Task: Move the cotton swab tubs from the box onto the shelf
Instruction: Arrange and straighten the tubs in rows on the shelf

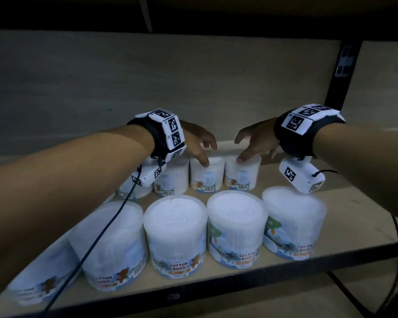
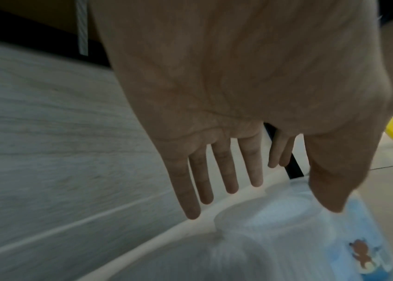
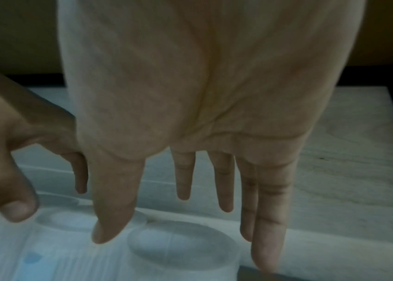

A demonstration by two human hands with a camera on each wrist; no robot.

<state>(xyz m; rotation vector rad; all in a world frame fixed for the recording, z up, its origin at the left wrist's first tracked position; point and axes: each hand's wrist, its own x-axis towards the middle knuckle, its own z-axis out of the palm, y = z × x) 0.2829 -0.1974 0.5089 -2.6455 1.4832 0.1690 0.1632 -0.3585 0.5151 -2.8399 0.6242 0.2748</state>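
Cotton swab tubs stand in two rows on the wooden shelf [image 1: 345,203]. My left hand [image 1: 208,154] hovers over a back-row tub [image 1: 206,177], fingers spread and straight, thumb tip touching its lid. My right hand [image 1: 241,150] is spread the same way over the neighbouring back-row tub [image 1: 241,174], thumb on its top. In the left wrist view the left hand [image 2: 263,199] holds nothing, with the thumb on the tub [image 2: 275,224]. In the right wrist view the right hand [image 3: 183,245] is open above the tub lid [image 3: 181,249]. The box is out of view.
Several front-row tubs [image 1: 175,235] stand under my forearms near the black front rim [image 1: 216,290]. A black upright post [image 1: 340,76] bounds the shelf on the right and another shelf hangs low overhead. Bare board lies right of the tubs.
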